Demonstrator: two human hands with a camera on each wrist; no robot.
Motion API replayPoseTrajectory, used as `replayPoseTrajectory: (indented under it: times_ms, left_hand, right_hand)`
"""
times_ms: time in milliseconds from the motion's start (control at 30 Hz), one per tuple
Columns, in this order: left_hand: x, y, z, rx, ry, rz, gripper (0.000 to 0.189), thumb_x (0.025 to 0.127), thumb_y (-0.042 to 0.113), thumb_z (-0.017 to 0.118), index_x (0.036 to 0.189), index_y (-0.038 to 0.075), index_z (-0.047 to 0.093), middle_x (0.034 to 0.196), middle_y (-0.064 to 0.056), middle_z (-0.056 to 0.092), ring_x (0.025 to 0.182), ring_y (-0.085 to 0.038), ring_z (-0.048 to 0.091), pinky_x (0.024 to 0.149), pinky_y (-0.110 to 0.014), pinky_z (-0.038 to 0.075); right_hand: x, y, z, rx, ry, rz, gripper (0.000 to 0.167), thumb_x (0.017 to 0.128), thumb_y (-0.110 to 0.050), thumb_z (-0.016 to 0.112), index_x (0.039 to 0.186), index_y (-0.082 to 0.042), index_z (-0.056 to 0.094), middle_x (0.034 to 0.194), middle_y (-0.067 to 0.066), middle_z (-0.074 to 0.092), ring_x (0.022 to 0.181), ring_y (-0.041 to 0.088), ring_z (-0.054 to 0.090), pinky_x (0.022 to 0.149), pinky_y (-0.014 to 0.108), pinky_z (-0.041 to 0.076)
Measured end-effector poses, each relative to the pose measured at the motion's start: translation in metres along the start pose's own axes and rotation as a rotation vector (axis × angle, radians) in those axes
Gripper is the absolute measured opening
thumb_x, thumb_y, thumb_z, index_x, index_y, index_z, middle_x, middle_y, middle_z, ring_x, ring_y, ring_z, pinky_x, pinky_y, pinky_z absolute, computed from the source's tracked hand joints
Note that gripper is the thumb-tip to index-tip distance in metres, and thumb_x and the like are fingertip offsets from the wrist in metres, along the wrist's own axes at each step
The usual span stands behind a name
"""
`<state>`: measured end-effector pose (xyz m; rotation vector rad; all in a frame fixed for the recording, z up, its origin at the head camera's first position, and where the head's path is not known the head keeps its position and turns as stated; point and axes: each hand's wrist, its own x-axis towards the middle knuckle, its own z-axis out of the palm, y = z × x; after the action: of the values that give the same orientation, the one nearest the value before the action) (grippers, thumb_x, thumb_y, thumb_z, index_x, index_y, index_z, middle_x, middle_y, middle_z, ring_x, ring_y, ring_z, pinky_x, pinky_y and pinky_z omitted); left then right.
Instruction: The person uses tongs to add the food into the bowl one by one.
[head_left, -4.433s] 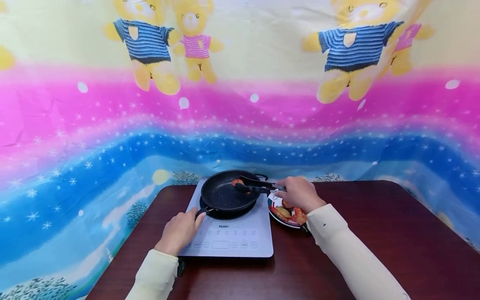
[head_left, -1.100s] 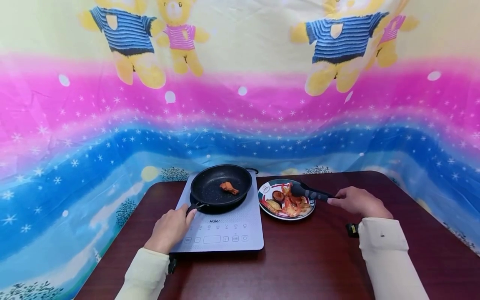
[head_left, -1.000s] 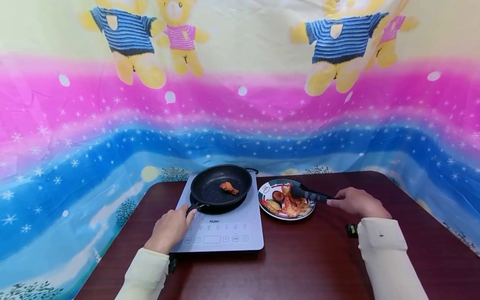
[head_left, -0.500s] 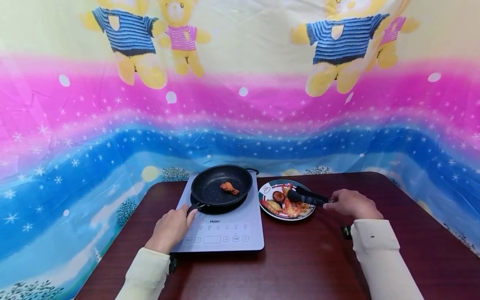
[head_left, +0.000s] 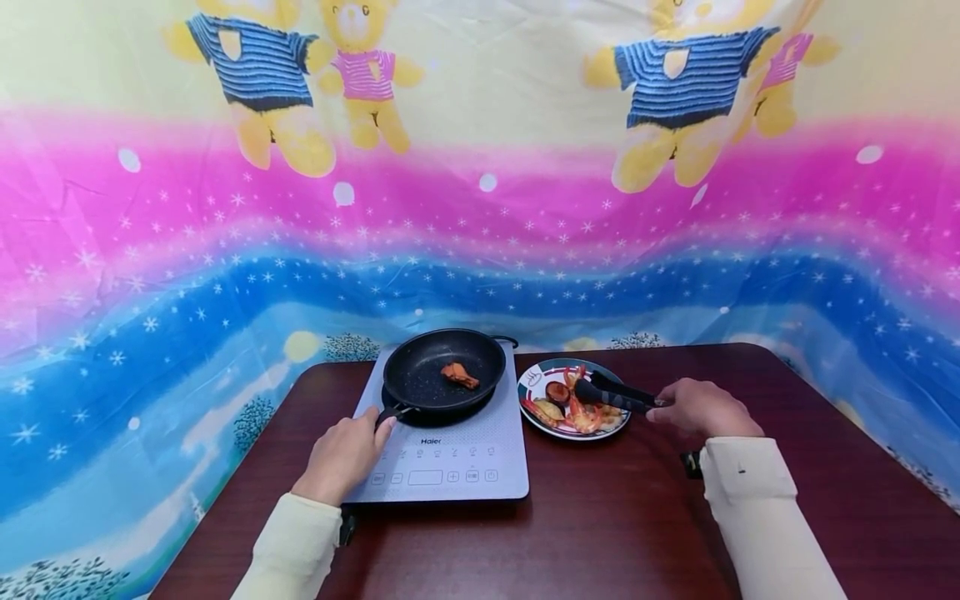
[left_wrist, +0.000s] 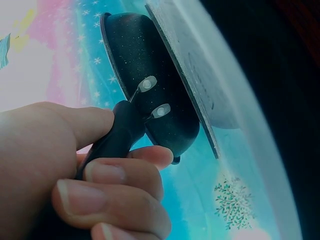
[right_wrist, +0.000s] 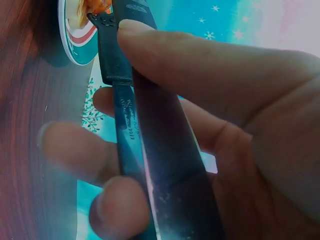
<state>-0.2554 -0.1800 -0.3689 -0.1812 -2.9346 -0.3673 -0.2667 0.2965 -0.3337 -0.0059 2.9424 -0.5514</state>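
Observation:
My left hand [head_left: 341, 458] grips the handle [left_wrist: 117, 131] of a black frying pan [head_left: 420, 375], fingers wrapped round it in the left wrist view. In the pan lies one browned piece of food like a small chicken drumstick [head_left: 460, 375]. My right hand [head_left: 701, 408] holds black tongs [head_left: 622, 393], thumb on one arm and fingers round the other in the right wrist view. The tongs' tips are over the right part of a patterned plate [head_left: 536, 375] with red shrimp [head_left: 581, 412] and other cooked pieces, a round brown one [head_left: 557, 392] among them.
The pan is on a white Haier induction cooktop [head_left: 480, 458] with a touch panel at its front. The plate stands just right of it on the dark red wooden table [head_left: 600, 517]. A printed cloth [head_left: 480, 250] with bears hangs close behind the table.
The tongs moved from the pan, where they were at the food piece, right to the plate; that piece now lies in the pan. Lately the right hand shifted slightly left. The left hand keeps its grip.

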Motion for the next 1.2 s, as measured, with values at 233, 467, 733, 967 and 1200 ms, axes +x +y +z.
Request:
replayPoseTrajectory:
  times_ms: [233,467,733,967,1200]
  left_hand:
    - [-0.001,0.000,0.000,0.001,0.004,0.006,0.028,0.099,0.033,0.054,0.099,0.005,0.057,0.064,-0.007,0.050,0.057,-0.021,0.054,0.057,-0.041,0.045]
    - [-0.001,0.000,0.000,0.000,0.010,0.008,0.028,0.099,0.033,0.054,0.099,0.005,0.057,0.065,-0.008,0.052,0.057,-0.020,0.054,0.057,-0.041,0.045]
    - [-0.001,-0.001,0.000,-0.006,0.011,0.004,0.029,0.099,0.033,0.054,0.100,0.005,0.058,0.069,-0.009,0.055,0.058,-0.021,0.054,0.058,-0.043,0.046]
    - [-0.001,0.000,0.000,-0.004,0.009,0.005,0.028,0.099,0.033,0.054,0.101,0.005,0.058,0.068,-0.009,0.055,0.058,-0.021,0.055,0.057,-0.042,0.045]
    - [-0.001,-0.001,0.001,-0.009,0.017,0.011,0.028,0.099,0.033,0.054,0.100,0.005,0.058,0.066,-0.008,0.053,0.058,-0.021,0.055,0.057,-0.042,0.045]
  right_hand:
    - [0.000,0.001,0.000,-0.016,0.019,0.014,0.055,0.087,-0.042,0.069,0.124,-0.002,0.063,0.113,0.023,0.061,0.095,0.037,0.057,0.067,0.054,0.043]
    - [0.001,0.004,-0.003,-0.031,0.030,0.023,0.052,0.087,-0.043,0.068,0.125,-0.006,0.064,0.111,0.021,0.062,0.094,0.036,0.057,0.066,0.054,0.040]
    - [0.000,0.006,-0.008,-0.054,0.038,0.021,0.054,0.089,-0.045,0.066,0.127,-0.007,0.063,0.118,0.026,0.059,0.099,0.041,0.057,0.065,0.055,0.042]
    - [-0.002,0.007,-0.009,-0.065,0.051,0.015,0.055,0.089,-0.046,0.065,0.128,-0.006,0.062,0.118,0.027,0.059,0.096,0.039,0.058,0.065,0.054,0.042]
    - [-0.003,0.007,-0.012,-0.077,0.061,0.026,0.056,0.090,-0.046,0.063,0.129,-0.007,0.061,0.122,0.030,0.056,0.098,0.042,0.057,0.064,0.054,0.043]
